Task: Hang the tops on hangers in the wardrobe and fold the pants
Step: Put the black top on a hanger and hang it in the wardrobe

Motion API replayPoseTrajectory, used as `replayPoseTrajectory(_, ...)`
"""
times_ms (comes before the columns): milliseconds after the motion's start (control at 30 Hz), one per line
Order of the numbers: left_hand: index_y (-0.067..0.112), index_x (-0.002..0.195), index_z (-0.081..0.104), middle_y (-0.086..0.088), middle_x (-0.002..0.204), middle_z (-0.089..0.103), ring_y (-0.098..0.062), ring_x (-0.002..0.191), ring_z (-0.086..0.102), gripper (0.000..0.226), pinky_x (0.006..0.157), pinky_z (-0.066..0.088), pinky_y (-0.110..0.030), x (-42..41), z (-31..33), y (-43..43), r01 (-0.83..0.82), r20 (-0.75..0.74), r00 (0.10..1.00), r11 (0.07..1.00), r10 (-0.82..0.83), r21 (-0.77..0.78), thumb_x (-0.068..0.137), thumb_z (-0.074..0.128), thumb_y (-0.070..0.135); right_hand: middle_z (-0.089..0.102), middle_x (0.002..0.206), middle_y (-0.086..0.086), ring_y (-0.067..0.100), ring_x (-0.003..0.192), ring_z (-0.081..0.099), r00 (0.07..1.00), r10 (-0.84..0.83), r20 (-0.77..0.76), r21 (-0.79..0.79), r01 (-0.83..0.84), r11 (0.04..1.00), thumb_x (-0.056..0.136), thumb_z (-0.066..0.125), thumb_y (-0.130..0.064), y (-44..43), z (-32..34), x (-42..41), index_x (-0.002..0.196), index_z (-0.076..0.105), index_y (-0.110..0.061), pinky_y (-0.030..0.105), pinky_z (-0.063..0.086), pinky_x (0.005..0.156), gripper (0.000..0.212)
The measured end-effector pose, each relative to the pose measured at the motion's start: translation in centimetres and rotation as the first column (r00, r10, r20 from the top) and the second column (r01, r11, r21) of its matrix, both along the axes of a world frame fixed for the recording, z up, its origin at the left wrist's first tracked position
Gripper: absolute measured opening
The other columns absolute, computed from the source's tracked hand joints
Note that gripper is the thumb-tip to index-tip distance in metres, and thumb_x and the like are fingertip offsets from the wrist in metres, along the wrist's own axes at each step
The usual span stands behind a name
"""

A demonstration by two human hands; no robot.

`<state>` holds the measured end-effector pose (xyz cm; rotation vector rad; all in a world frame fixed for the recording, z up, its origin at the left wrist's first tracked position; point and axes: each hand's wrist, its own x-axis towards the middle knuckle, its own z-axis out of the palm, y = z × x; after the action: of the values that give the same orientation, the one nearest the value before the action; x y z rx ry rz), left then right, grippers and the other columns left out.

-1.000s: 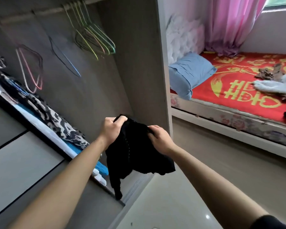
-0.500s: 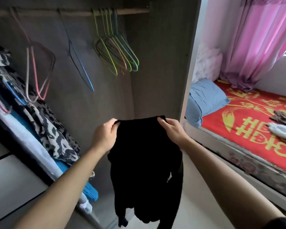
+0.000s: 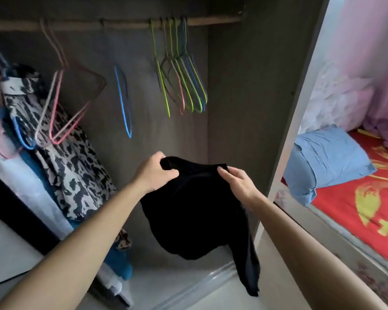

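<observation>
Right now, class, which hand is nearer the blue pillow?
Right. The right hand pinches the black top, left of the blue pillow; the left hand grips it farther left.

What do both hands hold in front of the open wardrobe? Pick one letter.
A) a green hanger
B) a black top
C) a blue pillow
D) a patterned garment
B: the left hand and the right hand each pinch the upper edge of the black top, which droops between them, while the green hangers hang untouched on the rail.
</observation>
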<state>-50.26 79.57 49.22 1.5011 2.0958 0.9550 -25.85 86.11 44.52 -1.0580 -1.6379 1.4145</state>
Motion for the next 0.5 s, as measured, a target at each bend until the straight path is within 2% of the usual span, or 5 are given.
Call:
replayPoseTrajectory(167, 0.017, 0.089, 0.046, -0.001, 0.078, 0.052, -0.029, 0.082, 0.053, 0.022, 0.074, 0.045, -0.038, 3.4, 2.2, 2.6, -0.055, 0.009, 0.999, 0.994, 0.054, 0.1, 0.072, 0.054, 0.003, 0.074, 0.111, 0.005, 0.022, 0.111, 0.068, 0.957, 0.287, 0.045, -0.03, -0.286, 0.958, 0.085, 0.06, -0.061, 4.6, 1.1, 1.6, 0.11, 0.072, -0.017, 0.042, 0.047, 0.106, 0.052)
replayPoseTrajectory(267, 0.023, 0.088, 0.044, 0.001, 0.077, 0.05, -0.023, 0.078, 0.051, 0.031, 0.07, 0.042, -0.036, 5.6, 3.2, 3.6, -0.051, -0.054, 0.997, 0.985, 0.061, 0.165, 0.07, 0.048, -0.001, 0.069, 0.087, -0.017, 0.002, 0.087, 0.065, 0.889, 0.418, 0.188, -0.041, -0.418, 0.908, 0.081, 0.062, -0.073, 6.2, 1.2, 0.8, 0.1, 0.073, -0.024, 0.024, 0.05, 0.086, 0.054)
replayPoseTrajectory(367, 0.028, 0.081, 0.037, 0.003, 0.071, 0.04, -0.008, 0.06, 0.037, 0.038, 0.051, 0.029, -0.021, 7.2, 4.3, 4.2, -0.017, -0.158, 0.986, 0.977, 0.052, 0.214, 0.065, 0.042, -0.006, 0.06, 0.063, -0.02, -0.003, 0.063, 0.054, 0.87, 0.337, 0.36, 0.178, -0.418, 0.891, 0.096, 0.061, -0.043, 7.9, 1.4, -0.6, 0.068, 0.06, -0.023, 0.024, 0.045, 0.068, 0.034)
replayPoseTrajectory(433, 0.028, 0.085, 0.036, 0.001, 0.073, 0.042, -0.011, 0.061, 0.038, 0.04, 0.05, 0.03, -0.023, 7.6, 4.5, 4.0, -0.05, -0.181, 0.98, 0.978, 0.087, 0.202, 0.065, 0.039, -0.006, 0.061, 0.068, -0.013, 0.007, 0.067, 0.056, 0.945, 0.213, 0.25, 0.247, -0.275, 0.929, 0.103, 0.05, -0.03, 8.6, 1.7, -1.3, 0.071, 0.05, -0.022, 0.033, 0.048, 0.07, 0.033)
replayPoseTrajectory(500, 0.029, 0.09, 0.035, -0.002, 0.077, 0.042, -0.019, 0.064, 0.039, 0.042, 0.054, 0.032, -0.033, 7.2, 4.3, 3.5, -0.129, -0.184, 0.97, 0.975, 0.162, 0.178, 0.068, 0.038, -0.007, 0.068, 0.076, 0.0, 0.018, 0.069, 0.061, 0.997, 0.069, -0.046, 0.123, -0.063, 0.99, 0.107, 0.038, -0.026, 9.4, 2.2, -1.5, 0.081, 0.046, -0.016, 0.037, 0.053, 0.074, 0.029)
